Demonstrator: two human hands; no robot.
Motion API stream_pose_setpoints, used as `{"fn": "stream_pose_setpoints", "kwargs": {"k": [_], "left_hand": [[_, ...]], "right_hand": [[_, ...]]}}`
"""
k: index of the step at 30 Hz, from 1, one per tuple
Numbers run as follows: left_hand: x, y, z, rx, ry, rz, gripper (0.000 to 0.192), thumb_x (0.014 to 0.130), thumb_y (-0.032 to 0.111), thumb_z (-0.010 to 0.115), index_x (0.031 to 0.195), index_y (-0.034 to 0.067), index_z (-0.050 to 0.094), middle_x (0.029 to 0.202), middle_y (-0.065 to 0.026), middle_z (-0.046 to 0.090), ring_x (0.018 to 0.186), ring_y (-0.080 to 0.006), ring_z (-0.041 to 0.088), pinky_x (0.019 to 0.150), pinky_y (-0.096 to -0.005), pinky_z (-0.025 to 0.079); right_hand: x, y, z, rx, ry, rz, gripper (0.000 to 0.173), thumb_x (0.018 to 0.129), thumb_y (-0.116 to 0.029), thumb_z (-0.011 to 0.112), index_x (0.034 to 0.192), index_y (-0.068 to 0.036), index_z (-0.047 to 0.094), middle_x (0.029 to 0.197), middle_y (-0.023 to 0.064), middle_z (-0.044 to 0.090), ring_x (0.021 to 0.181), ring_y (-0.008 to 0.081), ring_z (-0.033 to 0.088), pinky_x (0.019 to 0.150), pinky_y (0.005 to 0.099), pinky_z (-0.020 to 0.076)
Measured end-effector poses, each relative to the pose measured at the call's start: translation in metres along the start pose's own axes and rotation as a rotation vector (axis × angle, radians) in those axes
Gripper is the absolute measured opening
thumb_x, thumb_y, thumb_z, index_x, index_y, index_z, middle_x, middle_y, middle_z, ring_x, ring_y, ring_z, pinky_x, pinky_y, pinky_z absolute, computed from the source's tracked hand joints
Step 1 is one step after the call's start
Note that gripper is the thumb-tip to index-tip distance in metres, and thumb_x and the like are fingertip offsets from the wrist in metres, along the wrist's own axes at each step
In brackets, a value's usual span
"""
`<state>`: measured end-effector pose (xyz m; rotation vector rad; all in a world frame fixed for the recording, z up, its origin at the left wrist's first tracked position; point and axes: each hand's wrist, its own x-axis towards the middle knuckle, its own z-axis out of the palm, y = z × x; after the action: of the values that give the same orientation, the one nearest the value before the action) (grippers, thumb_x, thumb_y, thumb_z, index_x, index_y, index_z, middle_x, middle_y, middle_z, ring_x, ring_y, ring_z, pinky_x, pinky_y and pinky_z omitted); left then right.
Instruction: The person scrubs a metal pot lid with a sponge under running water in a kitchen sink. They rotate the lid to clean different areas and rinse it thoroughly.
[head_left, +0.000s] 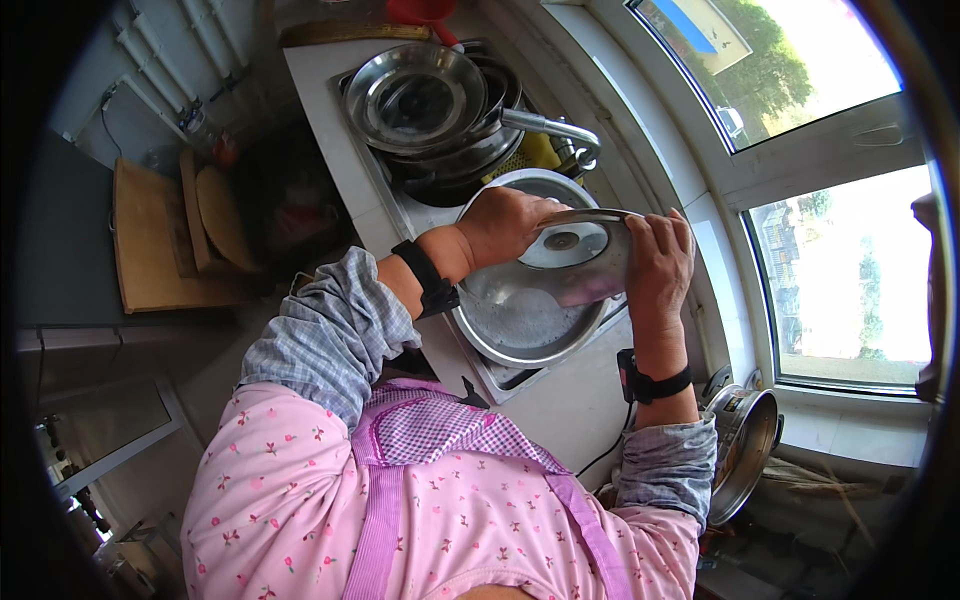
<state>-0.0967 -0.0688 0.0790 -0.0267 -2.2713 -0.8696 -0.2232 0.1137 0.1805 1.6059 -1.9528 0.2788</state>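
Note:
My left hand (496, 229) grips the near-left rim of a shiny round lid or shallow dish (611, 259); which of the two I cannot tell. On its right side, my right hand (661, 259) holds the same rim, fingers curled over the edge. The piece is tilted above a wide metal basin (466, 326), which sits over the sink and holds cloudy water. Pink reflections show on the held piece's surface. Left of the basin's far side, a stainless steel dish (361, 112) tops a stack of dark pans (442, 169).
A chrome faucet (551, 124) reaches over the sink beside a yellow perforated item (529, 157). A red ladle or scoop (424, 10) lies at the far end. The window (832, 277) borders the right. A round metal pan (742, 450) stands at lower right, near a black cord (611, 448).

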Motion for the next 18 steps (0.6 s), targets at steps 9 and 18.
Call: {"fn": "stream_pose_setpoints", "kwargs": {"k": [9, 18], "left_hand": [[-0.001, -0.002, 0.002, -0.001, 0.012, -0.005, 0.027, 0.089, 0.014, 0.068, 0.116, 0.013, 0.073, 0.100, -0.0126, 0.074, 0.087, -0.0335, 0.072, 0.074, -0.0398, 0.059], [-0.002, -0.004, 0.003, -0.021, 0.030, -0.010, 0.027, 0.090, 0.016, 0.068, 0.117, 0.015, 0.072, 0.095, -0.0125, 0.074, 0.084, -0.0340, 0.071, 0.071, -0.0409, 0.058]], "right_hand": [[0.006, -0.002, -0.006, -0.067, 0.027, 0.016, 0.021, 0.081, -0.013, 0.062, 0.102, -0.010, 0.065, 0.099, 0.0042, 0.064, 0.101, 0.0248, 0.061, 0.110, 0.0444, 0.0434], [0.013, -0.005, -0.008, -0.069, 0.040, 0.005, 0.017, 0.080, -0.013, 0.063, 0.097, -0.012, 0.066, 0.094, 0.0037, 0.063, 0.096, 0.0245, 0.061, 0.109, 0.0439, 0.0439]]}}
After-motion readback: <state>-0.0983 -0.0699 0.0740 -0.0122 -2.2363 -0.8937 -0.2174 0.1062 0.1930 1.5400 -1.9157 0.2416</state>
